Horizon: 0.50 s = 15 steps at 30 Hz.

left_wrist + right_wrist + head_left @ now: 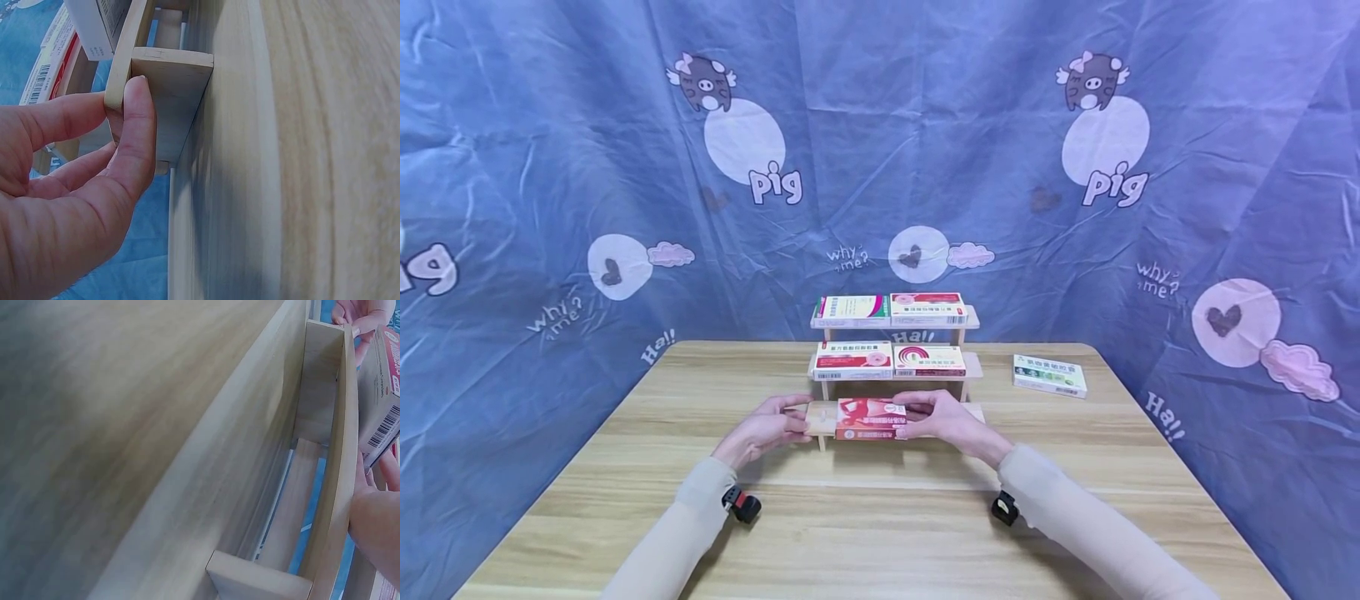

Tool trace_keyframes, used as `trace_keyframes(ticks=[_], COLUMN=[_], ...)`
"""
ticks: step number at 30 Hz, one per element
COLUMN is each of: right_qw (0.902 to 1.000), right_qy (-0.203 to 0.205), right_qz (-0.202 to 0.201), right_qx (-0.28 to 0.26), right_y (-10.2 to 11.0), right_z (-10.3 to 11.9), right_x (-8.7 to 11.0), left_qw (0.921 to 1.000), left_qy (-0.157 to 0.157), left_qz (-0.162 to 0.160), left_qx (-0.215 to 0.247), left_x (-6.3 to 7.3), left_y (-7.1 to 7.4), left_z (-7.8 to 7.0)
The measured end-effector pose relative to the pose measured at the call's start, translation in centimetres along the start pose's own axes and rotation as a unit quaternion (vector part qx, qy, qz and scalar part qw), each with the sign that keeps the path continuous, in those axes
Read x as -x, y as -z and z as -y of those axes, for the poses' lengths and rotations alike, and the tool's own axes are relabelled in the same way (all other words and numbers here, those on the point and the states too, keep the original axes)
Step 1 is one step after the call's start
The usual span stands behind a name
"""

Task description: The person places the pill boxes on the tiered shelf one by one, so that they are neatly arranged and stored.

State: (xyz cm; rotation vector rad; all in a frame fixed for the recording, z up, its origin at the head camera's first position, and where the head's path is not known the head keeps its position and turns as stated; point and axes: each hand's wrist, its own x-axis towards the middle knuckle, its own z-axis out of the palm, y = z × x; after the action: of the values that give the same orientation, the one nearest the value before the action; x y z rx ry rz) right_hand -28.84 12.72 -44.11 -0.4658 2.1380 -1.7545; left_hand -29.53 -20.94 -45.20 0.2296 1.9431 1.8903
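Note:
A three-tier wooden display rack (822, 417) stands on the table, its lowest tier nearest me. My left hand (767, 428) pinches the left end of that tier; in the left wrist view, the thumb and fingers close about the edge of its board (119, 75). A red and orange medicine box (871, 419) lies over the lowest tier, left of its middle. My right hand (947, 421) grips this box at its right end. In the right wrist view, the fingers (390, 469) are at the barcoded end of the box, just above the board.
On the middle tier sit two medicine boxes, a red and white one (853, 360) and one with pink rings (929, 360). The top tier bears two more, white-green (852, 308) and red-white (928, 308). Another white box (1049, 375) lies on the table to the right.

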Motion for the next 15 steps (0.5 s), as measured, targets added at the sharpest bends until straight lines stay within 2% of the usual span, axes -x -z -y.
trace_keyframes(ticks=[15], right_qw=[0.9994], right_qy=[0.007], right_qz=[-0.025], right_qx=[0.024], right_y=[-1.6], right_z=[0.3], right_x=[-1.0], left_qw=[0.9998], left_qy=[0.008], left_qz=[-0.009], left_qx=[0.013], left_x=[0.2], left_y=[-0.1], left_z=[0.0])
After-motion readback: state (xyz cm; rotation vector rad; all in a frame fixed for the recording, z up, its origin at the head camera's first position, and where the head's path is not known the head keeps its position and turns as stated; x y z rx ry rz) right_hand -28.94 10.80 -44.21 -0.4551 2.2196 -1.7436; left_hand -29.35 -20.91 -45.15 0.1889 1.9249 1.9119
